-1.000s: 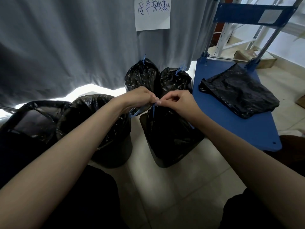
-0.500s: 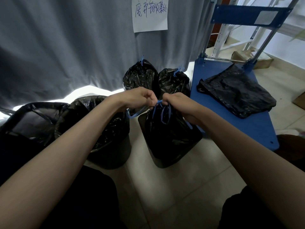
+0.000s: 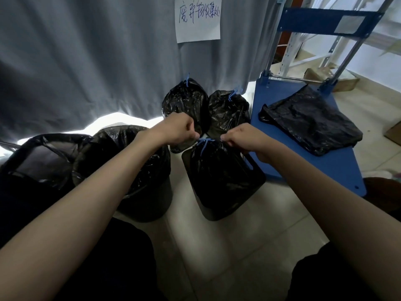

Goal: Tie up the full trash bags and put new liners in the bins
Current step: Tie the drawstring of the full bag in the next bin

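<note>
Clearly the left hand and right hand each pinch an end of the blue drawstring atop the black trash bag in its bin on the floor — thin, soft, slippery film, probably tearable, so grip the cord.
</note>
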The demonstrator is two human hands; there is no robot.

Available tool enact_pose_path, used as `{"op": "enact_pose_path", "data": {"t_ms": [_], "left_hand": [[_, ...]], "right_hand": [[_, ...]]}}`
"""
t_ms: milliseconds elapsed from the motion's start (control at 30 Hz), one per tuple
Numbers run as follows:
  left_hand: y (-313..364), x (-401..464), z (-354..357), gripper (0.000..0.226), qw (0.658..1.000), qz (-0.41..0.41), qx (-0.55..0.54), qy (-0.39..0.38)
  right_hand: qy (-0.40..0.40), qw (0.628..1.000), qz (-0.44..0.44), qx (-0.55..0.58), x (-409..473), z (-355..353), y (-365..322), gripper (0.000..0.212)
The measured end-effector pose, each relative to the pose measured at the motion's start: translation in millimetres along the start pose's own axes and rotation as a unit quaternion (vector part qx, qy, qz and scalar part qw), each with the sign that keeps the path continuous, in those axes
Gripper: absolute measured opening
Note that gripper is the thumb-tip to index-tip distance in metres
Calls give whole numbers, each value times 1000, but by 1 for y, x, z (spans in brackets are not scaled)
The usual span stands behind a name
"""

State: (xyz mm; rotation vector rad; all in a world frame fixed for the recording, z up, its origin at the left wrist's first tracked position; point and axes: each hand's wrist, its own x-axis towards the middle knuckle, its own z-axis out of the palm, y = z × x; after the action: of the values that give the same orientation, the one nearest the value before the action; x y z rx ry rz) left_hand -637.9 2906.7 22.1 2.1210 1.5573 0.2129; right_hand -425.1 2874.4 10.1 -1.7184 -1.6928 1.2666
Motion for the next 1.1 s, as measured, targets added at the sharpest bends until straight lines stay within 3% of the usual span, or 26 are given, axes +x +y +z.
{"op": "enact_pose_path", "data": {"t_ms": [300, 433, 500, 633, 800, 1000, 1100], "left_hand": [[-13, -3, 25, 20, 985, -51, 167, 10], [-16, 0, 20, 12, 985, -5, 166, 41], [-15, 1, 11, 16, 987, -4, 157, 34], [-9, 1, 2, 12, 980, 26, 195, 13], [-7, -4, 3, 11, 964, 63, 260, 6], [1, -11, -12, 4, 962, 80, 256, 57], [12, -14, -20, 6, 960, 101, 246, 82]], "right_hand": [[2, 987, 91, -133, -2, -12, 32, 36], [55, 997, 24, -44, 1, -14, 32, 33], [10, 999, 18, 32, 0, -17, 25, 29], [-114, 991, -2, 75, 1, -11, 20, 26], [-116, 986, -74, 94, 3, 1, 16, 20], [-141, 954, -62, 255, 3, 0, 2, 50], [-114, 968, -85, 204, 3, 2, 3, 42]]}}
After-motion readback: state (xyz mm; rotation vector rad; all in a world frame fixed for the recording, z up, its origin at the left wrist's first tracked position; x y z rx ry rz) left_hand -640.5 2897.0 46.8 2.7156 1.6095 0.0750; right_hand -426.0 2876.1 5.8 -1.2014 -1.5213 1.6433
